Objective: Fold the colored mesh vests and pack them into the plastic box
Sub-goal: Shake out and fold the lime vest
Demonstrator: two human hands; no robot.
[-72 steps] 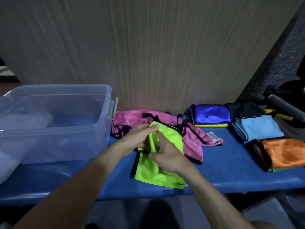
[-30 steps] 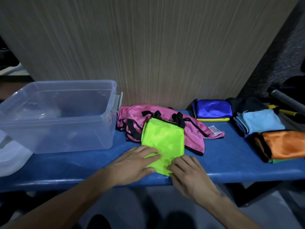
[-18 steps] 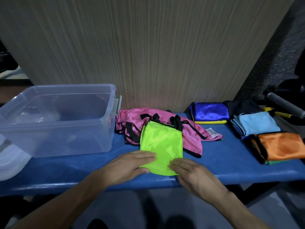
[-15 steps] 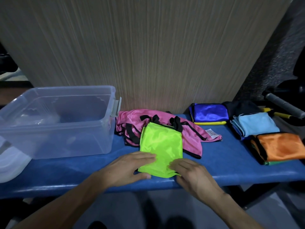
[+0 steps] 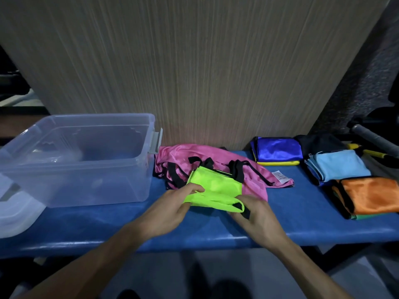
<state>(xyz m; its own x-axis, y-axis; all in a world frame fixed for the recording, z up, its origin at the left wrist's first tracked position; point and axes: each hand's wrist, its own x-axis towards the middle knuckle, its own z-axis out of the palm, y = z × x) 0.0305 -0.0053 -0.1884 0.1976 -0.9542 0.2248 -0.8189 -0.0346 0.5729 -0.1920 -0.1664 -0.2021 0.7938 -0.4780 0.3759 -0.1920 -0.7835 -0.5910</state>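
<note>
Hands grip the green vest point(image 5: 213, 190) near the bench's point(image 5: 302, 216) front edge: left hand point(image 5: 172, 209) pinching its left side, right hand point(image 5: 257, 214) curled under the right. Slippery fabric could unfold on the way to the box point(image 5: 71, 160) at the left end.

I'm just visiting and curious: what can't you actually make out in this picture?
Head view only:
- Label on the pink vest: print too small.
- Pink vest's middle: covered by the green vest.
- Lid: cut by the left edge.
- Left hand and right hand: fingertips hidden under the green vest.
- Box bottom: blurred by cloudy plastic.
</note>
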